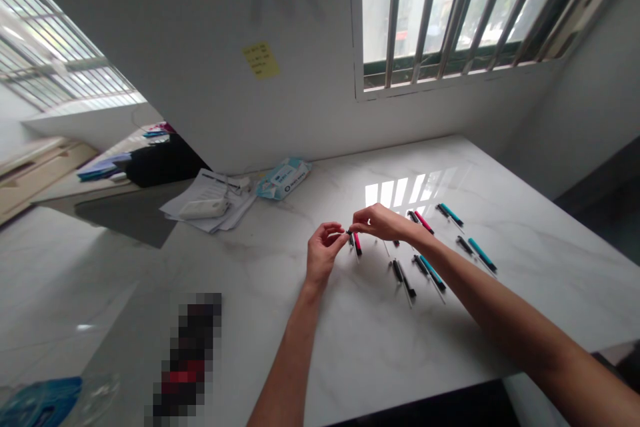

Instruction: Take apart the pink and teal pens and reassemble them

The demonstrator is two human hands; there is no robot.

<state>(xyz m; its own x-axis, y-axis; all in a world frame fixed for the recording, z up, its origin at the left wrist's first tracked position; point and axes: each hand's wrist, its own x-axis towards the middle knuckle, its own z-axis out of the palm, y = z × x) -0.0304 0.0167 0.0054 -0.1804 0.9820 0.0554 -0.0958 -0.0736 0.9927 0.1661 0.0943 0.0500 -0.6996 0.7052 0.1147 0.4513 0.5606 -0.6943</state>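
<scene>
My left hand [323,250] and my right hand [380,221] come together over the table, thumbs and fingers of both pinched. A small black pen part [349,233] shows where their fingertips meet; its exact shape is too small to tell. Just below lie a red pen barrel [357,245] and a thin refill. Under and beside my right hand other pen pieces are partly covered. To the right, pens lie taken apart in small groups: a teal barrel [433,272], a black barrel [407,280], another red barrel [425,222], with black pieces and thin pale refills beside them.
White marble-patterned table [240,320]. A blue wipes pack [284,178] lies by the wall, next to papers [235,210] with a white object [204,207] on top. A blue-labelled clear bottle [45,400] is at lower left, near a blurred-out dark object [187,353].
</scene>
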